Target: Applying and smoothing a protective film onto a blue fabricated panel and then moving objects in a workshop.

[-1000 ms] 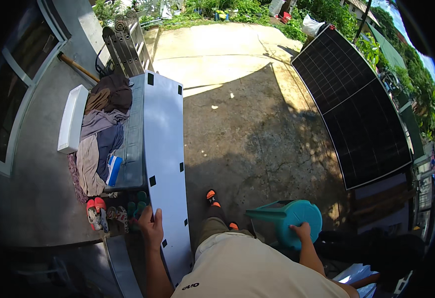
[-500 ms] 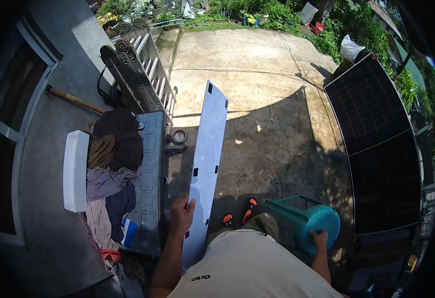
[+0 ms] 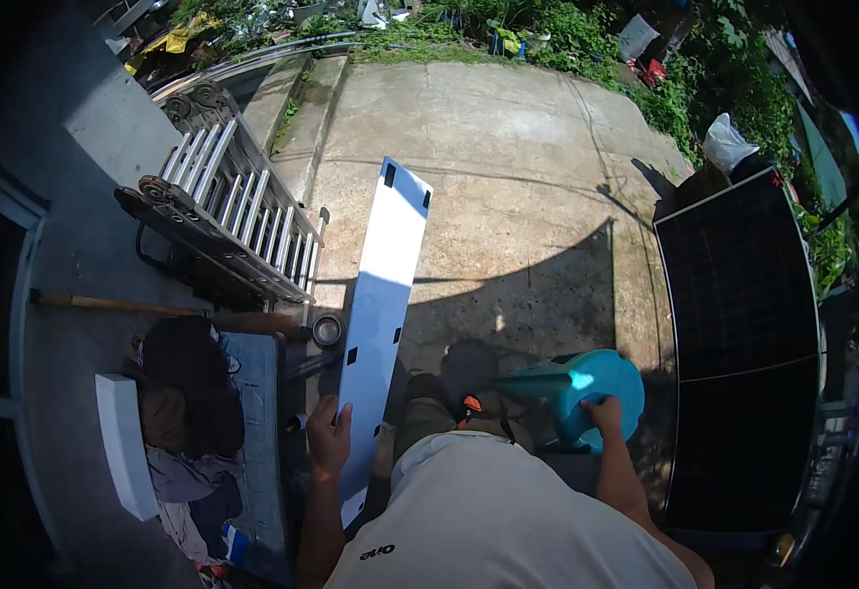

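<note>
My left hand [image 3: 328, 437] is closed on the near left edge of a long white panel [image 3: 378, 285] with several small black patches along its sides. The panel slants away ahead of me, its far end in sunlight. At my right side, my right hand [image 3: 603, 418] grips a teal plastic stool [image 3: 621, 378] at its round seat, with the fingertips hidden in or behind the seat. The stool hangs tilted, its legs pointing left, partly behind my body.
A folded metal ladder [image 3: 238, 201] leans by the wall at left. Near it are a wooden handle [image 3: 106, 302], a metal bowl [image 3: 327, 331] and a grey chest [image 3: 261, 422] bearing clothes [image 3: 189, 383]. Dark solar panels [image 3: 739, 294] stand at right on the concrete floor [image 3: 488, 137].
I have moved forward: the ladder and chest sit farther left and lower in view. Both hands keep their hold. The stool has swung left and its legs show less.
</note>
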`<state>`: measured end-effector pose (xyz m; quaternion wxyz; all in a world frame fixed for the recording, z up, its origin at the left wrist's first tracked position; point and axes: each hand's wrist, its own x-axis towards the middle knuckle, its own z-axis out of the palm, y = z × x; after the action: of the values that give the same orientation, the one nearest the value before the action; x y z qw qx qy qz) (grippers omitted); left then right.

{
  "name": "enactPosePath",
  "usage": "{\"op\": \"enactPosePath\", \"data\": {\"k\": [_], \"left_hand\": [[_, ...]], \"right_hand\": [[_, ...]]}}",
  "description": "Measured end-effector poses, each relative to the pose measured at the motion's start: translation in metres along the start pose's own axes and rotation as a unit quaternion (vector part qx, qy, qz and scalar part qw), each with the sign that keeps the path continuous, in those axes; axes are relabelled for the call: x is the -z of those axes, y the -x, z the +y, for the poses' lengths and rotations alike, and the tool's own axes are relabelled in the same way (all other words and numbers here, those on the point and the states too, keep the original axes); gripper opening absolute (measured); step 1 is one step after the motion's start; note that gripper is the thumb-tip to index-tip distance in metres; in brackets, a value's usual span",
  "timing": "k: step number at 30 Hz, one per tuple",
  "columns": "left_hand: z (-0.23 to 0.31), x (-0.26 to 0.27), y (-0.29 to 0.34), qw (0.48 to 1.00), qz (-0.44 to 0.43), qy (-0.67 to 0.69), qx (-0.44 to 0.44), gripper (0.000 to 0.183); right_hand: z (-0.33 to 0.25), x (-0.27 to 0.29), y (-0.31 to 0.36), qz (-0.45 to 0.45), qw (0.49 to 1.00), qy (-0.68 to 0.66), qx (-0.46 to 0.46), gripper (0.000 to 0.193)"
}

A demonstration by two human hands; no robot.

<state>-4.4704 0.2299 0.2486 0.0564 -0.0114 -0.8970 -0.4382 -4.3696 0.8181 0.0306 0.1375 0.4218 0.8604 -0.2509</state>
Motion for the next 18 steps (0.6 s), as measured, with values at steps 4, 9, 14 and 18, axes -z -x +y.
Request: {"op": "enactPosePath", "data": {"k": [4,9,14,18], "left_hand": [[-0.022,-0.026,-0.09,0.999,-0.017,-0.043,0.029,0.017],[-0.033,-0.074,-0.225,0.998,-0.007,-0.007,0.06,0.014],[-0.038,-0.086,-0.334,0.998,-0.024,-0.042,0.042,0.016],[-0.005,-0.089,-0.422,0.999,0.003,-0.031,0.025,0.017]], "right_hand": [[-0.157,0.035,-0.092,-0.048,0.998,0.034,0.034,0.073],[-0.282,0.018,-0.218,-0.039,0.99,0.081,0.108,0.073],[-0.444,0.025,-0.3,-0.065,0.983,0.109,0.135,0.072],[-0.579,0.025,-0.379,-0.071,0.974,0.153,0.153,0.071]]}}
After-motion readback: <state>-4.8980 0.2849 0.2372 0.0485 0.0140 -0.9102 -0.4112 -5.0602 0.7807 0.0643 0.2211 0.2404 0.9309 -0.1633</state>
